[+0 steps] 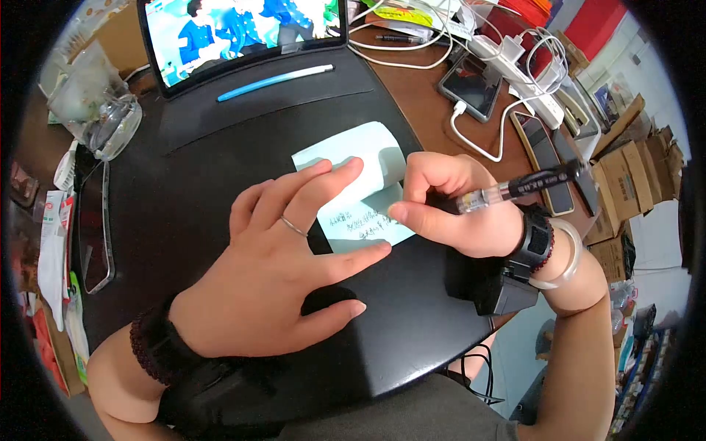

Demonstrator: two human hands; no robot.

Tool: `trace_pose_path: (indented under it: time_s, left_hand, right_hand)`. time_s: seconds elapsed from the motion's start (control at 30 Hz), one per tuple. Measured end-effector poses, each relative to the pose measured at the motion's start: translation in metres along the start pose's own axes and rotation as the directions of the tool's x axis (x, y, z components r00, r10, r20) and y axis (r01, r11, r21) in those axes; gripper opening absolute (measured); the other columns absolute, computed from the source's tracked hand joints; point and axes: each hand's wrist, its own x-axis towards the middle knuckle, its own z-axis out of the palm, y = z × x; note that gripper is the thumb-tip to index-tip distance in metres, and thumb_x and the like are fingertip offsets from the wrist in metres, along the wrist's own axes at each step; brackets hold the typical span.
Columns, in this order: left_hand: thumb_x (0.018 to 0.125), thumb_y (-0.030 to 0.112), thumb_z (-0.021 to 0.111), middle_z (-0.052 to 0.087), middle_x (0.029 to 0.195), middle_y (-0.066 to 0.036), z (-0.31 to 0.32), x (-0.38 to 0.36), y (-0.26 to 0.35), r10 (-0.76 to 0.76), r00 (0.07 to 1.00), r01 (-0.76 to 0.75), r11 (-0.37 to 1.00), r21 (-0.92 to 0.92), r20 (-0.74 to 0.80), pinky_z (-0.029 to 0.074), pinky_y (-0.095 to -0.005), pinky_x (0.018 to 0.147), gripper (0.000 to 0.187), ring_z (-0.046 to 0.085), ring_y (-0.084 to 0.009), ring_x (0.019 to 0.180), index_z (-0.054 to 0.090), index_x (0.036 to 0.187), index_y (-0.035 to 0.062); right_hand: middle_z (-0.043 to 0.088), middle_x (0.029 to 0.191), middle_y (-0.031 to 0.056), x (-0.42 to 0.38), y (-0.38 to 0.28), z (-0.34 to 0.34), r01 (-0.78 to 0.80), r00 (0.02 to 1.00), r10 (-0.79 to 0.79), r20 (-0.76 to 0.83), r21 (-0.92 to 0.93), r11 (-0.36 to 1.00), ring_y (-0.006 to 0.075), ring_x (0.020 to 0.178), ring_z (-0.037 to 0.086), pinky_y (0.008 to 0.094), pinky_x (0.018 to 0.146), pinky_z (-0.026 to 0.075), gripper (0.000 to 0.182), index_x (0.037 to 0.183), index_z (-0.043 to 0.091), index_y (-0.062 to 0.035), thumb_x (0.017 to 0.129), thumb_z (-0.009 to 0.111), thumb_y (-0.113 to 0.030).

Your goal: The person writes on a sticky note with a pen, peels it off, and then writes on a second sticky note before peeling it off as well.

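Observation:
A pale green notepad [368,154] lies on the black desk mat with its top sheet curled up. Several lines of dark handwriting [364,223] show on the sheet below the curl. My left hand [294,250] rests over the pad, fingers spread, with fingertips on the curled sheet and the lower edge of the page. In my right hand [460,213] is a black gel pen [518,186] with a clear lower barrel, its capped end pointing right. The pen's tip is hidden behind my right fingers, which sit at the page's right side.
A tablet [246,37] playing video stands at the back, with a blue-and-white pen [276,82] before it. On the left are a glass cup [110,121] and packets. Phones [473,84], white cables and a power strip [526,84] lie on the right; cardboard boxes [625,184] stand beyond.

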Motion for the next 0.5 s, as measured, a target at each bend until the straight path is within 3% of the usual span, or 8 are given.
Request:
trace_pose_path:
  time_s: [0.23,0.3,0.5]
  left_hand:
    - [0.070,0.029,0.074,0.026,0.152,-0.021,0.0003,0.0003,-0.0014,0.000,1.000,-0.001,1.000,-0.017,-0.023,0.020,-0.0502,0.107,0.048,0.028,-0.0412,0.135,0.067,0.117,0.0282]
    - [0.070,0.028,0.074,0.026,0.152,-0.021,0.0007,0.0004,-0.0013,0.005,1.000,-0.005,1.000,-0.022,-0.020,0.020,-0.0501,0.108,0.048,0.028,-0.0413,0.135,0.067,0.118,0.0281]
    - [0.069,0.029,0.074,0.026,0.152,-0.021,0.0003,-0.0001,-0.0013,-0.009,1.000,0.009,1.000,-0.015,-0.008,0.020,-0.0500,0.108,0.049,0.028,-0.0414,0.135,0.068,0.118,0.0275]
  right_hand:
    - [0.038,0.058,-0.0011,0.0020,0.0022,-0.0004,0.037,0.999,-0.034,0.035,-0.080,0.996,0.0074,0.055,0.035,0.0281,0.049,0.030,0.030,0.069,0.040,-0.0067,0.087,0.064,-0.010]
    - [0.038,0.058,0.0000,0.0028,0.0055,0.0001,0.136,0.991,-0.135,0.011,-0.122,0.983,0.0085,0.055,0.036,0.0285,0.049,0.030,0.030,0.070,0.040,-0.0068,0.086,0.064,-0.010]
    - [0.037,0.058,0.0004,0.0018,0.0013,-0.0009,0.071,0.996,-0.067,0.055,-0.085,0.994,0.0089,0.056,0.035,0.0290,0.050,0.030,0.031,0.070,0.039,-0.0067,0.086,0.064,-0.010]
